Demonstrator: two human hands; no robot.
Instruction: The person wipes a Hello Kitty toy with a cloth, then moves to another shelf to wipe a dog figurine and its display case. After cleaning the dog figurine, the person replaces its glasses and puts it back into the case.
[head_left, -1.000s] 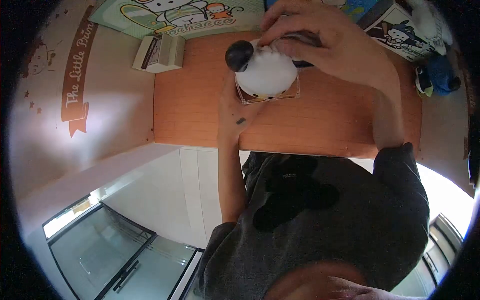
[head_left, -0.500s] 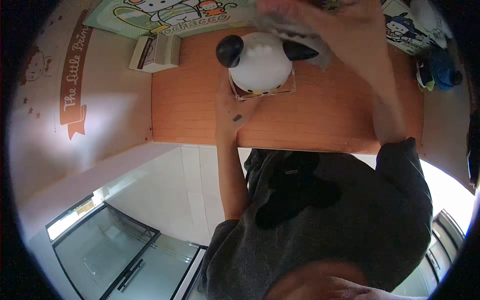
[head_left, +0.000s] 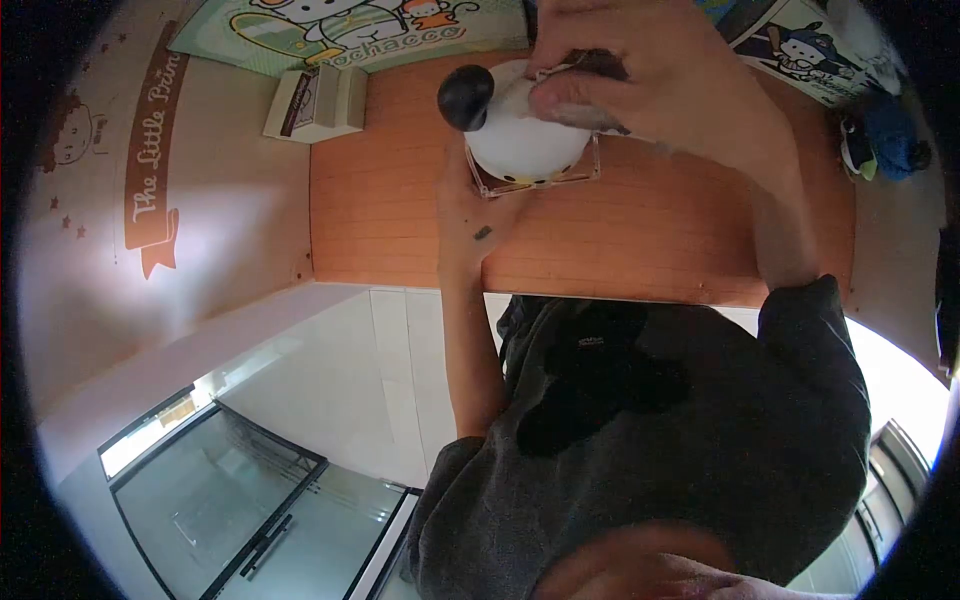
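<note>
A white figurine (head_left: 525, 150) with a rounded head and a round black ear (head_left: 466, 98) stands at the back of the orange-brown table. A clear, thin-edged frame (head_left: 540, 184) runs along its near side. My left hand (head_left: 478, 215) reaches up to the figurine's lower left, its fingers hidden beneath and behind the head, gripping it. My right hand (head_left: 640, 85) is closed over the figurine's right side, thumb against the white top, with a greyish cloth mostly hidden in its grip. The right ear is largely covered by this hand.
A green box (head_left: 370, 30) with cartoon print stands at the back, with a small cream box (head_left: 318, 105) before it. At the right are a white printed box (head_left: 805, 55) and a blue item (head_left: 890, 135). Printed side panels (head_left: 230, 200) flank the orange-brown table (head_left: 385, 220).
My right hand has come down and left from behind the figurine onto its right ear and top. The cloth, blurred and visible before, is now mostly covered. My left hand stays put.
</note>
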